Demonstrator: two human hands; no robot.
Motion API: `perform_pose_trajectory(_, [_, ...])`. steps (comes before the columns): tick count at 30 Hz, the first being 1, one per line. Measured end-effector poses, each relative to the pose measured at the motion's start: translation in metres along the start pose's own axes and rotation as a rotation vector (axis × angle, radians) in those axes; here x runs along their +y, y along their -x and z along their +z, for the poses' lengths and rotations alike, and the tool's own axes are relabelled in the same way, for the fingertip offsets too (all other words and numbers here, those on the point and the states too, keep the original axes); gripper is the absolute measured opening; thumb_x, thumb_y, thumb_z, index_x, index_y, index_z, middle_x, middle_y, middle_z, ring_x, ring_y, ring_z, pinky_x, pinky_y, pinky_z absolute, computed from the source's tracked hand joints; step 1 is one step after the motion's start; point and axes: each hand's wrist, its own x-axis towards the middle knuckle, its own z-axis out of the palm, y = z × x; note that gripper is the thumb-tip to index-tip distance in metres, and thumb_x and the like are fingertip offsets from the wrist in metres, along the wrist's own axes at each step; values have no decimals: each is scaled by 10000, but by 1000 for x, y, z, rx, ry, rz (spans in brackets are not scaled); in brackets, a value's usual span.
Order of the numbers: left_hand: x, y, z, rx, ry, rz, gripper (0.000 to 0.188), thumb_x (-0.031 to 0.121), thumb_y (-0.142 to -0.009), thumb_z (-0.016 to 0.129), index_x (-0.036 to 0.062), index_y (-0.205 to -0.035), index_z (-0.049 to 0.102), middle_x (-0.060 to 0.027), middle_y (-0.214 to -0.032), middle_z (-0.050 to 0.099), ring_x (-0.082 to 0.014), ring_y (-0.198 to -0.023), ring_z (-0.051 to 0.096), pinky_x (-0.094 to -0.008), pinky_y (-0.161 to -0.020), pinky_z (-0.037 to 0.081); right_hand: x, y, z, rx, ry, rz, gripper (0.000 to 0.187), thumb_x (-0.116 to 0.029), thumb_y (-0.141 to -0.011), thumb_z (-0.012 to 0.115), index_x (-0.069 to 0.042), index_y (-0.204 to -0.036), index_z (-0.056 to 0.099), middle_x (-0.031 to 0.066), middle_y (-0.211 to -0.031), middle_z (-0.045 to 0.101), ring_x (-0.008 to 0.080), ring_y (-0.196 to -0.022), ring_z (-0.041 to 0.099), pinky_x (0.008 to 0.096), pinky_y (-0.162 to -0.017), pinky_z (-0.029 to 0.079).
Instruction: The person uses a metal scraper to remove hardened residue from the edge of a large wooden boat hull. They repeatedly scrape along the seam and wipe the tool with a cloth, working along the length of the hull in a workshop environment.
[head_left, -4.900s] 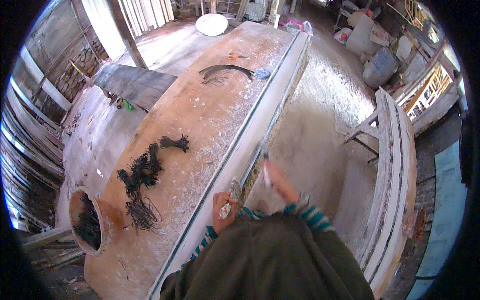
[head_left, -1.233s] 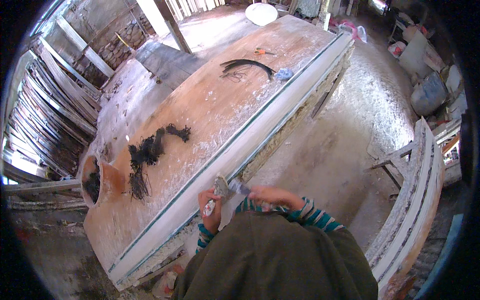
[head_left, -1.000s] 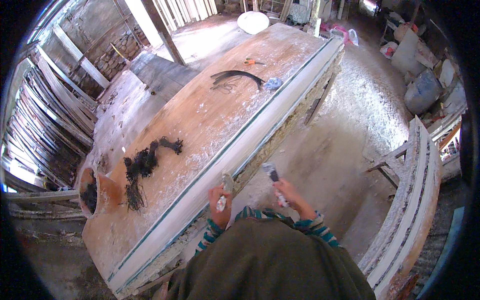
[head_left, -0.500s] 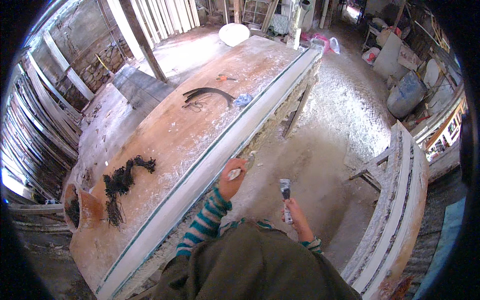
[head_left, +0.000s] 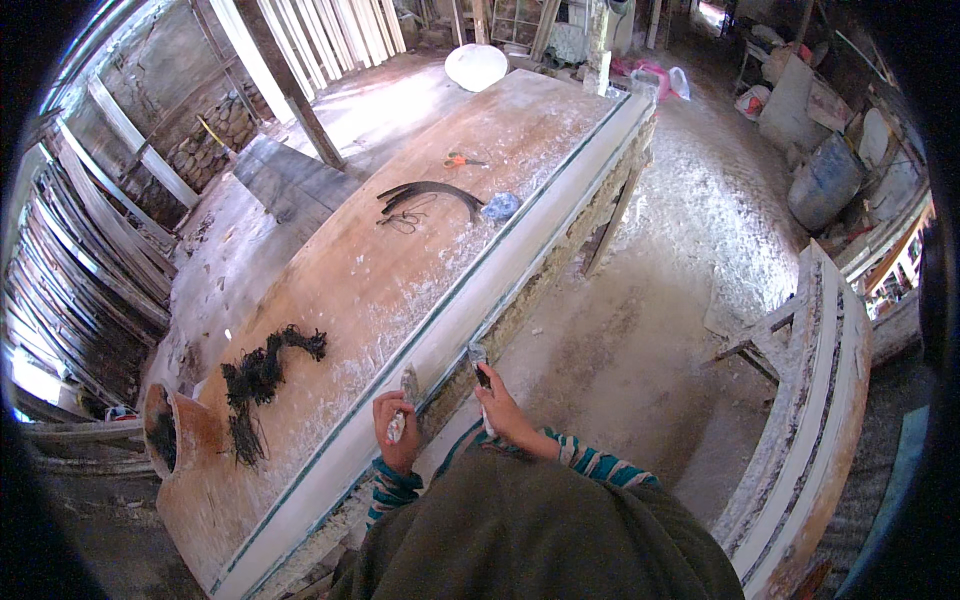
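Observation:
My left hand (head_left: 399,450) is closed round the whitish handle of a putty knife (head_left: 409,382), its grey blade over the white strip (head_left: 500,287) along the board's edge. In my right hand (head_left: 510,420) is a second putty knife (head_left: 478,353) with a dark and white, smeared handle. Its blade points up beside the rough, crusted side below the strip; whether it touches cannot be told. Teal lines border the white strip, which runs along the large orange-brown board (head_left: 335,290).
On the board lie black tangled cord (head_left: 262,372), curved dark strips (head_left: 430,188), orange-handled scissors (head_left: 463,160) and crumpled blue plastic (head_left: 501,206). A curved white-striped piece (head_left: 815,400) stands to my right. A blue drum (head_left: 826,180) sits far right.
My right hand has swung left with its putty knife, up to the board's edge. My left hand has drawn back and left over the white strip. The view has shifted slightly.

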Motion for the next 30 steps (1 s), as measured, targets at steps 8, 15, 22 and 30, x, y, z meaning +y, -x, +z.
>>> perform_pose_trajectory(8, [-5, -3, 1, -237, -117, -28, 176, -2, -736, 550, 36, -907, 567, -208, -1088, 516, -352, -1030, 510, -389, -868, 404, -4, -9, 26, 220, 64, 55, 488, -179, -902, 442, -177, -1355, 260, 72, -737, 535, 166, -581, 491, 332, -564, 420])
perform_pose_trajectory(15, [-10, -18, -7, -285, -58, 2, 197, 7, -735, 543, 43, -925, 576, -208, -992, 557, -354, -1005, 530, -389, -821, 437, -9, -22, 31, 318, 26, -36, 477, -175, -907, 424, -177, -1353, 253, 60, -761, 520, 154, -584, 495, 292, -573, 443])
perform_pose_trajectory(22, [-23, -22, -9, -350, 194, -211, 203, 20, -730, 558, 41, -931, 580, -198, -980, 563, -326, -978, 546, -380, -790, 454, 19, -35, 17, 390, 128, 8, 448, -185, -899, 426, -115, -1324, 304, 58, -756, 498, 138, -576, 480, 276, -516, 428])
perform_pose_trajectory(30, [-49, -15, -10, -403, 284, -388, 200, 24, -717, 568, 36, -916, 586, -171, -996, 574, -314, -965, 555, -372, -786, 457, -40, -58, 8, 430, 6, 138, 465, -175, -886, 434, -100, -1326, 304, 151, -1099, 498, 234, -978, 503, 323, -849, 398])
